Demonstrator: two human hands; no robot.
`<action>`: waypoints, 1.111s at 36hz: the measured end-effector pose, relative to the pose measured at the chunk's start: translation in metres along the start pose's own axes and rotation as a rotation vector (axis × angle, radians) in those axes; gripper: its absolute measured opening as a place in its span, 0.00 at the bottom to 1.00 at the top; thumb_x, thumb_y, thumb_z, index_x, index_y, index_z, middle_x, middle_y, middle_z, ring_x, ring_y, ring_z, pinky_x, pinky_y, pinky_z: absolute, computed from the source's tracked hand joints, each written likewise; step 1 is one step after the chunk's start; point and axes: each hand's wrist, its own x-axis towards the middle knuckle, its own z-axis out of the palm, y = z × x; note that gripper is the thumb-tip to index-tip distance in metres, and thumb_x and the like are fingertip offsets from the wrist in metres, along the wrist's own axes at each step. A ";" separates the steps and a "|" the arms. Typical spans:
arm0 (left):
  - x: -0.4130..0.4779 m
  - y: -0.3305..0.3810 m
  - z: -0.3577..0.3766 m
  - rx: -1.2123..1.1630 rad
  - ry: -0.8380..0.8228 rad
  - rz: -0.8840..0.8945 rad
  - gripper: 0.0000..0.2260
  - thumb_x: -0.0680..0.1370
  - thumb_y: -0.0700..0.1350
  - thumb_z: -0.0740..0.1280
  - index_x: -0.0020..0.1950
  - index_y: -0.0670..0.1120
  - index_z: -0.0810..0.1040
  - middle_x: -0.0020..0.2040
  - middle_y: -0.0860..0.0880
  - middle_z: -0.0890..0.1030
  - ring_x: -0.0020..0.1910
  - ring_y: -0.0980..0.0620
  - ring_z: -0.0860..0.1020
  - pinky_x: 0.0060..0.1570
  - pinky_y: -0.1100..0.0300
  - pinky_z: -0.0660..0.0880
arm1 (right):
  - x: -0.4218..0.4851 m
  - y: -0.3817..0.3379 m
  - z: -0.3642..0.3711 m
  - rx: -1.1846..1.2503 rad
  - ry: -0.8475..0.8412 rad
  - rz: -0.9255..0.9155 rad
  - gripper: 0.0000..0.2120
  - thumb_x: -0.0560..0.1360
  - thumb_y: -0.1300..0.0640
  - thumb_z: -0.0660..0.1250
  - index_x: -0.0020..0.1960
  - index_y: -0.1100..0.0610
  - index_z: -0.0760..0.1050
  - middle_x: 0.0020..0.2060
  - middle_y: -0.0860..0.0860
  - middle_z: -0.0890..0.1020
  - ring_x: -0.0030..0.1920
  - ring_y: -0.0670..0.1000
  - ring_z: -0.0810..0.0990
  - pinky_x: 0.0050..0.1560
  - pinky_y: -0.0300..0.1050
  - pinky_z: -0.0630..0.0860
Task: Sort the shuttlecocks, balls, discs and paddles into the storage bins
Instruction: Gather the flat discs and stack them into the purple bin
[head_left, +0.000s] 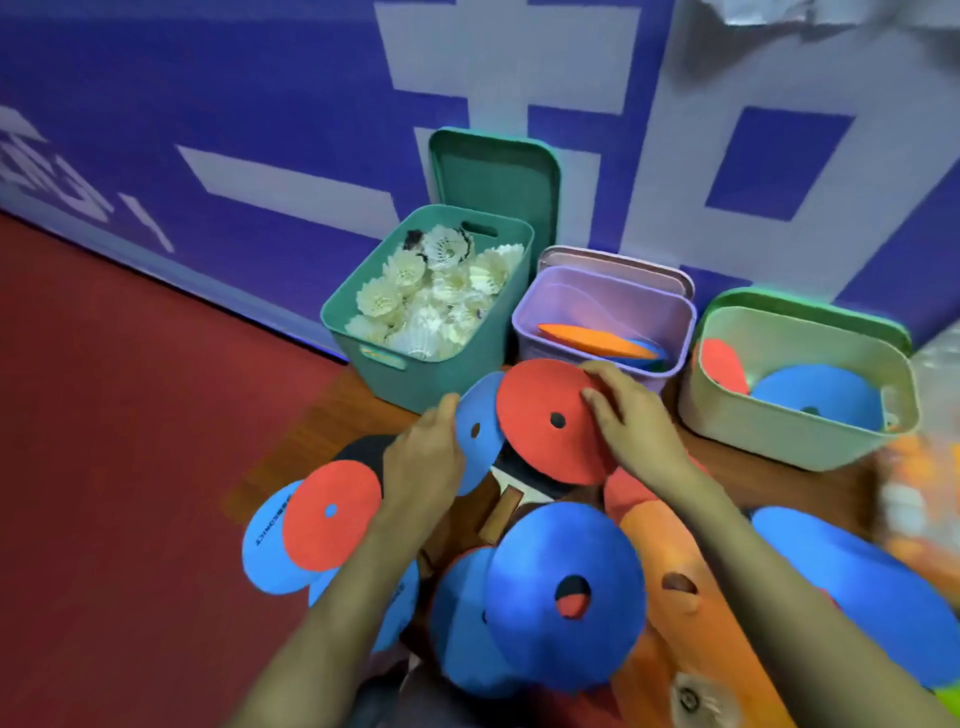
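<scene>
Red floor (130, 415) against a blue-and-white wall banner (260, 104); three open bins stand along its foot.

- Far left, on the floor: loose red disc (332, 512) lying on a blue one, unsorted.
- My left hand (426, 457) grips the edge of a blue disc (475, 431), held above the heap.
- Behind it: teal bin (379, 358), full of shuttlecocks (431, 296). That sort looks nearly done.
- My right hand (634, 421) pinches the rim of a red disc (545, 421), which overlaps the blue one, just in front of the purple bin (540, 332). Orange and blue discs inside.
- Pale green bin (779, 431): one red, one blue disc.

My reckoning is that most of the work is left. A big blue disc (566, 592), an orange disc (675, 582) and more are heaped below my hands, with a paddle (501, 514) underneath. Balls: can't tell.
</scene>
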 end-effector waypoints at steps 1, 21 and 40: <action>0.004 0.014 0.000 0.013 -0.019 0.019 0.16 0.81 0.42 0.55 0.68 0.49 0.65 0.57 0.44 0.78 0.54 0.39 0.76 0.46 0.50 0.70 | -0.002 0.007 -0.014 0.000 0.033 0.037 0.13 0.78 0.63 0.61 0.62 0.59 0.74 0.58 0.54 0.80 0.58 0.54 0.77 0.57 0.40 0.66; 0.109 0.229 0.031 -0.304 -0.136 0.315 0.15 0.81 0.39 0.54 0.68 0.44 0.65 0.55 0.40 0.78 0.52 0.38 0.76 0.39 0.56 0.62 | 0.035 0.123 -0.166 -0.324 0.414 0.459 0.14 0.78 0.61 0.56 0.62 0.58 0.72 0.52 0.59 0.80 0.46 0.64 0.80 0.39 0.49 0.73; 0.141 0.233 0.052 -0.406 -0.121 0.338 0.17 0.82 0.41 0.53 0.70 0.45 0.65 0.57 0.42 0.77 0.52 0.42 0.75 0.43 0.55 0.68 | 0.083 0.169 -0.108 0.377 -0.152 0.828 0.24 0.82 0.48 0.52 0.56 0.67 0.75 0.50 0.62 0.78 0.50 0.60 0.78 0.50 0.48 0.75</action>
